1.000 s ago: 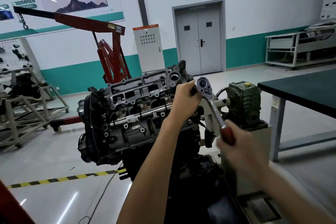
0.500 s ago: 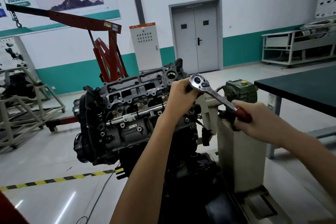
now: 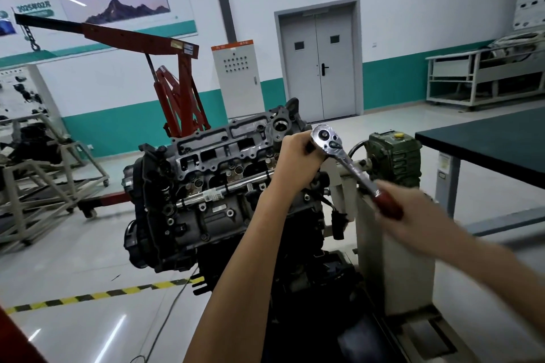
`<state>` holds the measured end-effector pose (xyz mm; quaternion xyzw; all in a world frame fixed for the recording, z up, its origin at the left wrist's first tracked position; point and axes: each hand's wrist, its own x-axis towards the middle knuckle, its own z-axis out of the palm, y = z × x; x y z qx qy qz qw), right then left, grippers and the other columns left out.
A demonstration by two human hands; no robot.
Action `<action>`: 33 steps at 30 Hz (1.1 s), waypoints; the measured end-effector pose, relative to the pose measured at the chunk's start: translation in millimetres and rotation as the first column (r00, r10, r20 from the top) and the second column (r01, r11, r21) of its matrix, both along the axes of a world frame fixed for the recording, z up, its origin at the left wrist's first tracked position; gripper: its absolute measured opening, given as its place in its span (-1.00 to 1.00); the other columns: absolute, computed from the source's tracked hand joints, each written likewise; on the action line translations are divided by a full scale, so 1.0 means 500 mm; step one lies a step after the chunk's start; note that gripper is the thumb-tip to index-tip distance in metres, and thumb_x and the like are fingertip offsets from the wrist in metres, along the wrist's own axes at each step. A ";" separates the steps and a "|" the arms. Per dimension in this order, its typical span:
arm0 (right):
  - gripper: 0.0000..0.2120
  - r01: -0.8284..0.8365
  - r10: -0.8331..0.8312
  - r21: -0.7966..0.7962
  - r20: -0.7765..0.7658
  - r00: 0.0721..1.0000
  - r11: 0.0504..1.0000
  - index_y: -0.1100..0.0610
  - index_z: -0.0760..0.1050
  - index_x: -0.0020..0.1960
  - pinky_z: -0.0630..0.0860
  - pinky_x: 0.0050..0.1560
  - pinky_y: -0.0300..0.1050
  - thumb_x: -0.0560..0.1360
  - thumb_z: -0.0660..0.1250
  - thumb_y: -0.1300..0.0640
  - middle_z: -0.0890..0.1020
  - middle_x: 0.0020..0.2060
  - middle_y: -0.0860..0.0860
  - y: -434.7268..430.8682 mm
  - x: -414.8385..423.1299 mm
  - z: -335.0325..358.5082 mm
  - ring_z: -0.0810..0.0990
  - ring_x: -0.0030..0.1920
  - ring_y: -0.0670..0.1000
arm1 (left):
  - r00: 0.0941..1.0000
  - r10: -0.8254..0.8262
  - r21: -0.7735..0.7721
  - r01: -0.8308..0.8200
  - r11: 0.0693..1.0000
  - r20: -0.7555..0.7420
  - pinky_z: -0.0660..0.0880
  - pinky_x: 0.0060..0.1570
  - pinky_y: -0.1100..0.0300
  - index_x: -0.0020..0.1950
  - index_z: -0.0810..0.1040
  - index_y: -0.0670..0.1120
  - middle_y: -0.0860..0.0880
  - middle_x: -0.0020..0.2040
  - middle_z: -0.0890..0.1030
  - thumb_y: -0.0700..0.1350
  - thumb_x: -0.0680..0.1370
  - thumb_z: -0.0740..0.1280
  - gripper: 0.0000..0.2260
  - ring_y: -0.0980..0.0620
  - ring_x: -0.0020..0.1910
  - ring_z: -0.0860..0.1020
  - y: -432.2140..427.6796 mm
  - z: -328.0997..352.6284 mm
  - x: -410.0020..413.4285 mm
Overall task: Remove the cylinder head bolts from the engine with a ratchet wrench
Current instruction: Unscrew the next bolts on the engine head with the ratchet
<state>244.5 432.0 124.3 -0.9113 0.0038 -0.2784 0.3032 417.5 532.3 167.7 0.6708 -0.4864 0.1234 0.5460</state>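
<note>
Outstretched left hand (image 3: 296,158) grips beneath the ratchet wrench (image 3: 349,163) head; blurred right hand (image 3: 413,211) seemingly clasps its handle.

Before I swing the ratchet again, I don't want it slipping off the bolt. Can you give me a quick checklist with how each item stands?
1. Right hand grips the ratchet by its red handle: ok, though blurred.
2. Left hand curled under the ratchet's head to steady it: ok.
3. Socket seated square on the bolt: cannot tell, both are hidden behind the left hand.
4. Direction lever set to loosen: cannot tell, too small to read.
5. Handle clear of the green gearbox: cannot tell, they overlap in this view.
6. Engine up on its stand: ok.
</note>
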 end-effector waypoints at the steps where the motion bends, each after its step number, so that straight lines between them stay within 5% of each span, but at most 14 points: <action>1: -0.58 0.033 -0.036 -0.129 -0.019 0.999 0.991 -0.12 0.35 -0.22 0.34 -0.44 -0.48 0.37 0.36 0.40 0.46 -0.47 -0.08 -0.034 -0.007 0.030 0.49 -0.46 -0.16 | 1.000 -0.005 0.015 0.005 1.000 0.014 0.20 -0.41 0.20 -0.35 0.42 -0.35 -0.11 -0.43 0.39 -0.36 0.46 0.31 -0.80 0.08 -0.41 0.24 0.001 0.003 -0.003; 3: -0.62 0.103 -0.102 -0.268 0.019 0.995 0.958 -0.06 0.37 -0.24 0.32 -0.43 -0.46 0.34 0.37 0.42 0.46 -0.51 -0.06 -0.067 -0.002 0.066 0.49 -0.41 -0.11 | 0.999 -0.001 0.030 0.000 1.000 0.032 0.20 -0.42 0.25 -0.34 0.43 -0.37 -0.10 -0.43 0.38 -0.36 0.45 0.31 -0.82 0.10 -0.41 0.23 0.004 0.009 -0.003; 5: -0.60 0.138 -0.129 -0.210 0.053 0.990 0.968 -0.09 0.39 -0.22 0.33 -0.42 -0.45 0.34 0.39 0.41 0.45 -0.49 -0.07 -0.057 0.008 0.049 0.47 -0.44 -0.11 | 0.999 -0.006 0.030 0.005 1.000 0.038 0.19 -0.43 0.29 -0.37 0.42 -0.32 -0.08 -0.44 0.38 -0.38 0.45 0.31 -0.81 0.12 -0.43 0.22 0.006 0.009 -0.005; 8: -0.77 0.191 -0.213 0.205 0.094 0.972 0.960 0.03 0.49 -0.09 0.37 -0.48 -0.39 0.38 0.40 0.31 0.45 -0.45 -0.08 0.058 0.022 -0.049 0.44 -0.49 -0.13 | 0.999 -0.014 0.007 0.014 1.000 0.034 0.20 -0.41 0.21 -0.43 0.40 -0.20 -0.06 -0.46 0.39 -0.41 0.44 0.29 -0.73 0.07 -0.42 0.24 0.002 0.000 -0.009; 11: -0.79 0.076 -0.236 0.599 0.192 0.953 0.797 0.02 0.40 -0.25 0.34 -0.57 -0.33 0.37 0.35 0.30 0.45 -0.55 -0.08 0.202 0.080 -0.091 0.40 -0.57 -0.12 | 0.999 -0.012 -0.038 0.013 0.999 0.039 0.18 -0.43 0.27 -0.46 0.29 0.01 0.13 -0.51 0.30 -0.39 0.44 0.32 -0.59 0.19 -0.45 0.19 -0.001 -0.005 -0.006; 14: -0.74 -0.067 -0.152 0.698 0.246 0.957 0.712 -0.05 0.36 -0.27 0.40 -0.57 -0.17 0.39 0.29 0.30 0.40 -0.53 -0.01 0.258 0.117 -0.087 0.40 -0.57 0.03 | 1.000 -0.020 -0.044 0.020 0.999 0.001 0.17 -0.40 0.19 -0.44 0.31 -0.12 -0.01 -0.47 0.30 -0.36 0.49 0.33 -0.64 0.11 -0.41 0.20 -0.002 -0.007 0.000; 16: -0.72 -0.032 -0.123 0.621 0.205 0.971 0.783 -0.03 0.37 -0.28 0.38 -0.57 -0.23 0.38 0.30 0.34 0.39 -0.57 -0.04 0.214 0.089 -0.078 0.38 -0.60 -0.06 | 1.000 -0.012 -0.038 0.012 0.999 0.004 0.21 -0.42 0.22 -0.46 0.32 -0.05 0.03 -0.48 0.33 -0.39 0.48 0.32 -0.60 0.15 -0.44 0.22 -0.001 -0.005 0.000; 20: -0.65 0.054 -0.059 0.173 0.023 0.998 0.984 -0.08 0.41 -0.10 0.38 -0.48 -0.43 0.39 0.36 0.37 0.48 -0.47 -0.07 0.041 0.008 -0.026 0.46 -0.51 -0.19 | 1.000 -0.011 0.011 0.010 1.000 0.006 0.19 -0.44 0.28 -0.41 0.38 -0.11 -0.06 -0.43 0.38 -0.39 0.45 0.29 -0.71 0.15 -0.46 0.22 -0.007 0.004 -0.011; 23: -0.69 0.105 -0.104 -0.147 0.010 0.994 0.984 -0.01 0.44 -0.07 0.36 -0.37 -0.48 0.38 0.39 0.36 0.45 -0.44 -0.13 -0.035 -0.007 0.043 0.51 -0.37 -0.25 | 1.000 -0.003 -0.012 0.003 1.000 -0.006 0.18 -0.47 0.36 -0.42 0.39 -0.09 0.01 -0.46 0.36 -0.35 0.47 0.30 -0.70 0.18 -0.50 0.21 -0.002 0.003 -0.008; 25: -0.62 0.126 -0.120 -0.147 0.046 0.992 0.981 -0.12 0.37 -0.14 0.35 -0.38 -0.48 0.37 0.39 0.35 0.44 -0.45 -0.12 -0.030 -0.001 0.036 0.49 -0.39 -0.22 | 0.999 -0.012 -0.040 0.010 0.999 -0.037 0.18 -0.47 0.34 -0.40 0.42 -0.18 0.00 -0.47 0.37 -0.35 0.47 0.29 -0.75 0.18 -0.49 0.22 0.005 -0.004 -0.004; 29: -0.76 0.174 -0.231 0.313 0.157 0.960 0.934 0.02 0.42 -0.16 0.33 -0.49 -0.46 0.38 0.36 0.34 0.45 -0.50 -0.09 0.121 0.040 -0.057 0.42 -0.54 -0.16 | 0.998 -0.004 -0.068 0.000 0.998 -0.061 0.24 -0.42 0.20 -0.36 0.47 -0.29 -0.08 -0.44 0.41 -0.39 0.47 0.30 -0.80 0.07 -0.42 0.29 0.002 -0.011 -0.004; 31: -0.72 0.014 -0.156 0.551 0.213 0.965 0.835 0.01 0.36 -0.26 0.30 -0.57 -0.42 0.37 0.31 0.37 0.40 -0.59 -0.11 0.204 0.076 -0.075 0.37 -0.60 -0.14 | 0.998 0.000 -0.100 -0.007 0.995 -0.066 0.22 -0.37 0.17 -0.37 0.41 -0.33 -0.09 -0.43 0.37 -0.36 0.49 0.33 -0.76 0.07 -0.37 0.26 -0.001 -0.013 -0.002; 33: -0.70 -0.068 -0.117 0.623 0.251 0.961 0.779 -0.02 0.31 -0.31 0.32 -0.59 -0.30 0.38 0.27 0.35 0.34 -0.59 -0.09 0.239 0.096 -0.078 0.31 -0.62 -0.13 | 0.998 -0.003 -0.095 -0.003 0.995 -0.066 0.19 -0.36 0.16 -0.39 0.34 -0.34 -0.10 -0.43 0.33 -0.30 0.50 0.36 -0.69 0.05 -0.37 0.23 0.002 -0.012 0.000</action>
